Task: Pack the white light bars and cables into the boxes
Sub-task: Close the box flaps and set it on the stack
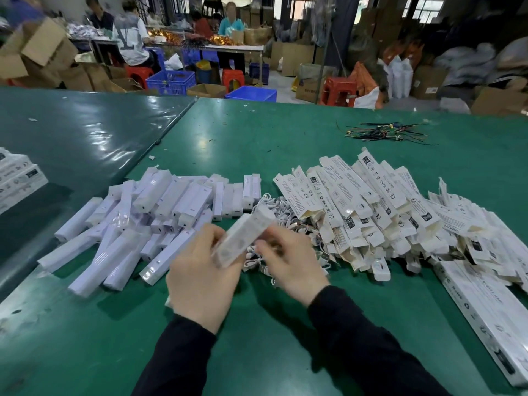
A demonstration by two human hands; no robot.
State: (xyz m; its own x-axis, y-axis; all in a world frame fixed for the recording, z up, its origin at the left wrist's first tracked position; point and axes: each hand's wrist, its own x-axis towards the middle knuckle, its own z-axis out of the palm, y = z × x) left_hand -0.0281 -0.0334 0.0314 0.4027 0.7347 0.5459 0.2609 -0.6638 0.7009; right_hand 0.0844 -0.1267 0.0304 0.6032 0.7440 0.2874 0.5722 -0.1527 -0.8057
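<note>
My left hand [200, 277] grips the lower end of a white box [243, 238] that is blurred and tilted up to the right. My right hand [291, 261] holds its right side with curled fingers. A heap of white light bars [137, 224] in clear wrap lies to the left on the green table [285, 338]. White coiled cables [274, 207] lie in the middle behind my hands. A big pile of printed flat boxes [385, 210] spreads on the right.
Finished boxes [17, 178] are stacked at the left edge. A bundle of dark wires [383, 132] lies far on the table. Beyond the table are people sitting at benches, blue crates [171, 81], red stools and cartons.
</note>
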